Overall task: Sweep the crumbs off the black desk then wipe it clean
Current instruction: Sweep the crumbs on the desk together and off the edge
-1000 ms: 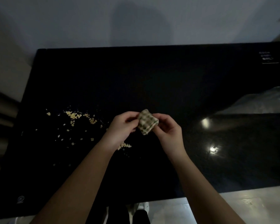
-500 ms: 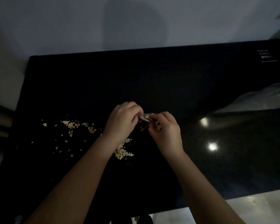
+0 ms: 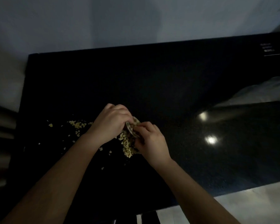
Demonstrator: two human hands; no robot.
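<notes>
Where both hands (image 3: 129, 128) pinch it, a crumpled checked cloth (image 3: 132, 128).

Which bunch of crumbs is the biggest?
The heap of crumbs between the two wrists, under the cloth, is the biggest. The crumbs to its left are thinly scattered.

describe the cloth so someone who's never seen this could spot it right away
Start at the black desk, then find the two hands meeting near its middle. Pinched between them, above the crumbs, sits the small folded cloth, the only checked, woven thing there.
</notes>
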